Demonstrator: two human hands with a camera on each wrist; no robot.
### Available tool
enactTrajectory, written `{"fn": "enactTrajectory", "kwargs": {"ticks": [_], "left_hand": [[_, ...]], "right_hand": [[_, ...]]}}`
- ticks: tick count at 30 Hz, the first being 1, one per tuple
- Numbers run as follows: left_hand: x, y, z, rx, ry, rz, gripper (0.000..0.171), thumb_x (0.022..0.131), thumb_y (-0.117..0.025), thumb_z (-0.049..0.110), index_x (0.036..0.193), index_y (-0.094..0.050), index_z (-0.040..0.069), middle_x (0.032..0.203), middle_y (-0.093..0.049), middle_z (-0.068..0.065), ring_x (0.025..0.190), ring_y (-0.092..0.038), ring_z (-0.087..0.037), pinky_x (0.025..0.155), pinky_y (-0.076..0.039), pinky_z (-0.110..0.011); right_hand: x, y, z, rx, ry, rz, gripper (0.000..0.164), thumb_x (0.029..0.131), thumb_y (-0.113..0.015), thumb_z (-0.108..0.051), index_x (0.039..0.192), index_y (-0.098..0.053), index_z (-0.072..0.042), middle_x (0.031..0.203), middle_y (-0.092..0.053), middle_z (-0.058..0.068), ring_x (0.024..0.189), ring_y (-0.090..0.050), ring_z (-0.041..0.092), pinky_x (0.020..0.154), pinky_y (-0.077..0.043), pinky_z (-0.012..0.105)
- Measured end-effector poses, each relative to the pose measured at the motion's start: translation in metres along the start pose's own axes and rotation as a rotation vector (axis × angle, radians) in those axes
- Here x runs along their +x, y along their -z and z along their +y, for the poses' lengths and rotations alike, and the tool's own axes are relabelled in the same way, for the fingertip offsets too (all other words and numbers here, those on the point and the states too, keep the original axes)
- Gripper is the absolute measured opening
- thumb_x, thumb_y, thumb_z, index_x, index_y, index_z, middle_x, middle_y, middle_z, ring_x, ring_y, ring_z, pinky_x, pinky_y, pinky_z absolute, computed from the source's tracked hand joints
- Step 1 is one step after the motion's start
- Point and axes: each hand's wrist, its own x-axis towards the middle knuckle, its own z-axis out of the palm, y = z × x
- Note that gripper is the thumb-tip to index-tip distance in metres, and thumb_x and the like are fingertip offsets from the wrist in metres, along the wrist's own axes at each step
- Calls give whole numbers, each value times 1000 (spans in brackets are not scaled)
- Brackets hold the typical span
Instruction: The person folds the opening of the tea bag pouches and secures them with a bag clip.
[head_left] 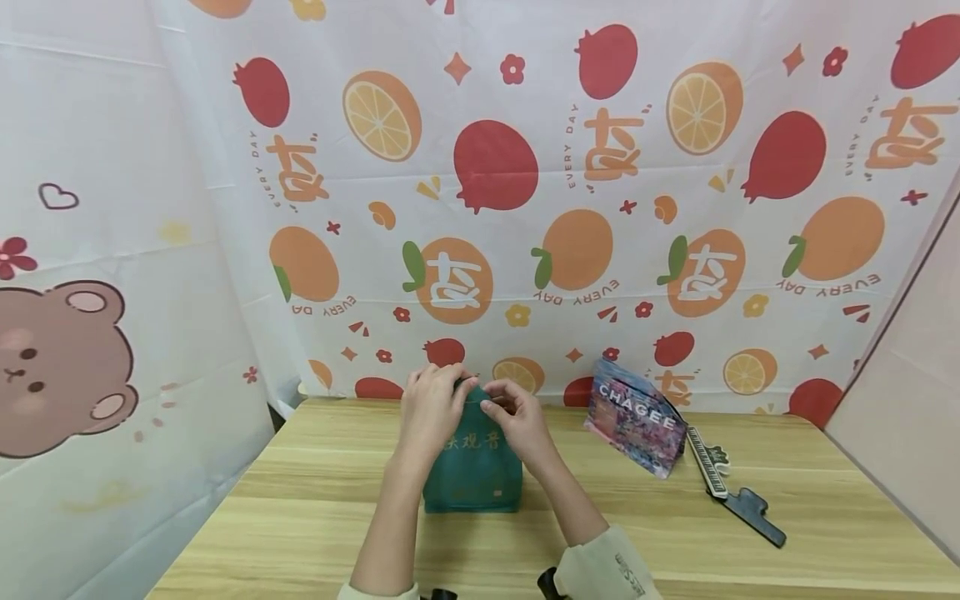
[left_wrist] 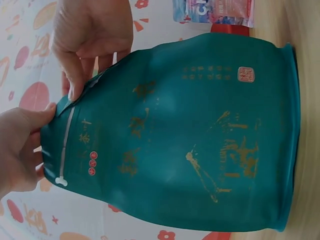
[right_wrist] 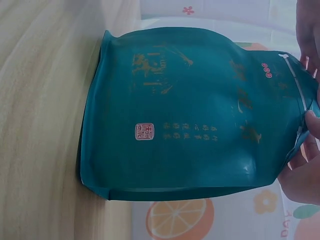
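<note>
A green tea bag [head_left: 472, 483] with gold lettering stands upright on the wooden table. My left hand [head_left: 431, 408] pinches one side of its top edge, thumb on the front and fingers behind. On the other side my right hand [head_left: 522, 423] pinches the same edge between thumb and fingers. A pale zip strip [left_wrist: 66, 142] with a small white slider [left_wrist: 61, 181] runs across the front just below the top. Near the right thumb, the top edge is folded and creased. The fingers behind the bag are partly hidden.
A colourful CHAGEE pouch [head_left: 633, 417] stands at the back right of the table [head_left: 300, 500]. Beside it lie a long patterned clip [head_left: 707, 463] and a dark clip [head_left: 750, 512]. A fruit-printed cloth [head_left: 495, 250] hangs behind.
</note>
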Motion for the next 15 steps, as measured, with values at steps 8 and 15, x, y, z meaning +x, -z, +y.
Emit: {"fn": "enactTrajectory", "kwargs": {"ticks": [8,15], "left_hand": [[-2,-6,2,5,22,28,10,87,-63,19,84,-67,10,81,-65,-1,75,-51,-21,75,-35,-40],[-4,-3,3,-2,-3,13,11,88,-63,21,87,-67,11,82,-66,0,74,-50,-20,76,-36,-38]], "right_hand": [[-2,-1,2,21,49,2,13,90,-58,-5,102,-62,-2,98,-60,8,86,-56,21,76,-47,31],[-9,5,-6,9,49,-42,19,91,-54,0,109,-59,5,104,-60,16,93,-57,30,80,-48,32]]}}
